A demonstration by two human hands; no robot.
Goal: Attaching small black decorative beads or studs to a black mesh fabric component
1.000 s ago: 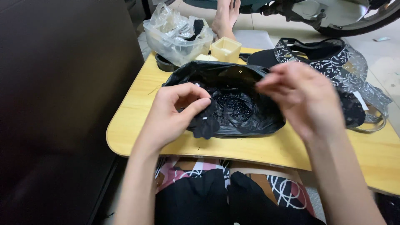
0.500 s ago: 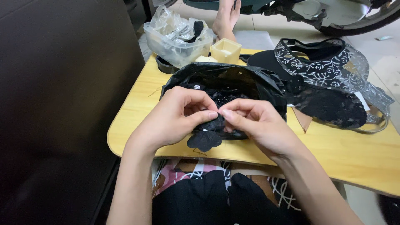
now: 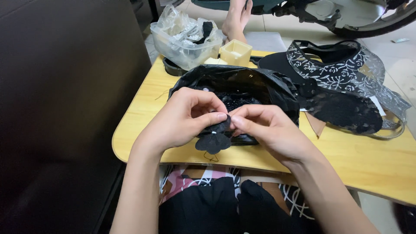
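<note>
My left hand point(image 3: 184, 119) and my right hand point(image 3: 268, 130) meet at the front of a small wooden lap table point(image 3: 368, 160). Between their fingertips they pinch a small black fabric flower piece point(image 3: 213, 139) with a tiny pale bead at its middle. Directly behind the hands sits an open black plastic bag point(image 3: 242, 82) holding small dark shiny pieces. My right thumb and forefinger press at the flower's upper edge, touching my left thumb.
A black lace visor hat in clear wrap point(image 3: 342, 78) lies at the right of the table. A clear plastic tub of bagged bits point(image 3: 186, 37) and a small cream box point(image 3: 236, 52) stand at the back. Another person's foot point(image 3: 236, 17) rests behind. A dark sofa point(image 3: 65, 108) is at the left.
My right hand came down from above the bag to join my left hand at the black flower piece; both now pinch it together near the table's front edge.
</note>
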